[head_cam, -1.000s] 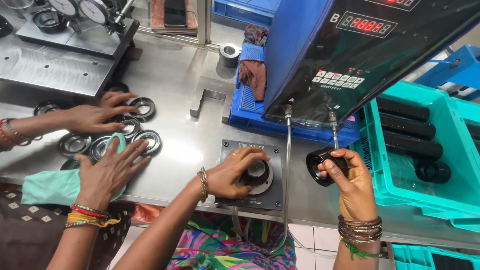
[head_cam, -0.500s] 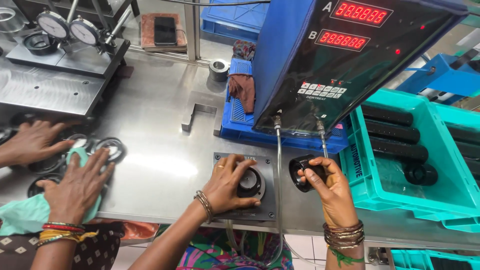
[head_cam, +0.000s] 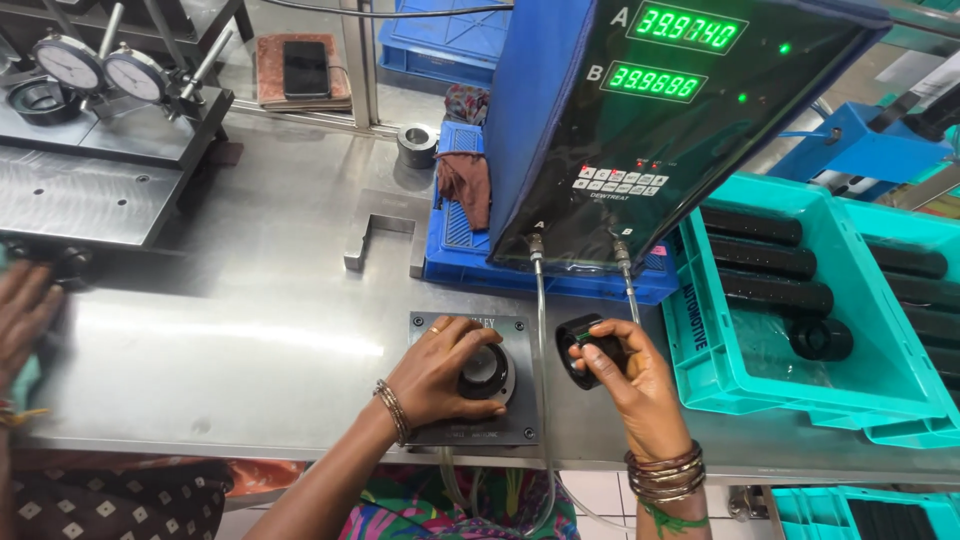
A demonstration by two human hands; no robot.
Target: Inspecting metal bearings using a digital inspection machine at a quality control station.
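My left hand [head_cam: 440,368] rests on a black ring part [head_cam: 486,372] seated on the round plug of a square grey gauge plate [head_cam: 472,428]. The fingers curl around the ring's left side. My right hand [head_cam: 632,375] holds a second black ring [head_cam: 582,345] just above the steel bench, right of the plate. Behind both stands a tilted black readout box [head_cam: 660,130] with two green number displays. Two hoses [head_cam: 540,300] run from it down to the bench.
A teal crate [head_cam: 730,385] with rows of black rings sits at the right. A blue crate [head_cam: 470,265] with a brown cloth lies behind the plate. A co-worker's hand [head_cam: 22,315] is at the far left edge. Dial gauges [head_cam: 100,70] stand at back left.
The view has shifted so the co-worker's hands and loose rings have slid mostly out of frame at left. My hands stay on the same two rings. The display digits changed from red to green.
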